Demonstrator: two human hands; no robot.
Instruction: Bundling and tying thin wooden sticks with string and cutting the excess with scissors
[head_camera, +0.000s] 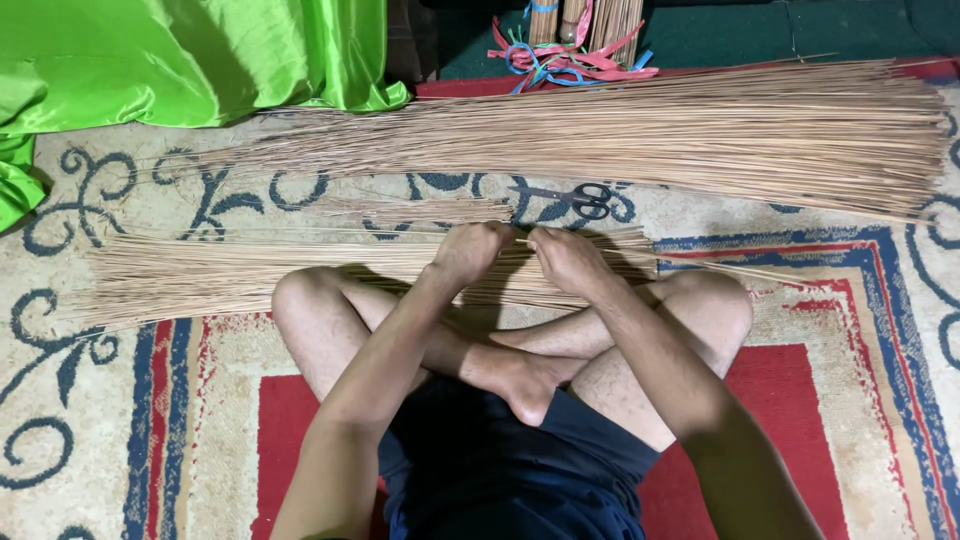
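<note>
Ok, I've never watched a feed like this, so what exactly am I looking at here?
There is no machine: a person sits cross-legged on a patterned carpet, and the single picture comes from a camera on their head, looking down. The left hand and right hand both grip thin stiff sticks from the near bundle lying across the knees. Beyond it lie a larger bundle, black scissors, some coloured strips and bright green cloth.

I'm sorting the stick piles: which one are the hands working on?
The near pile of thin sticks, lying just beyond the crossed legs; both the left hand and right hand grip it. The bigger far pile lies untouched.
</note>
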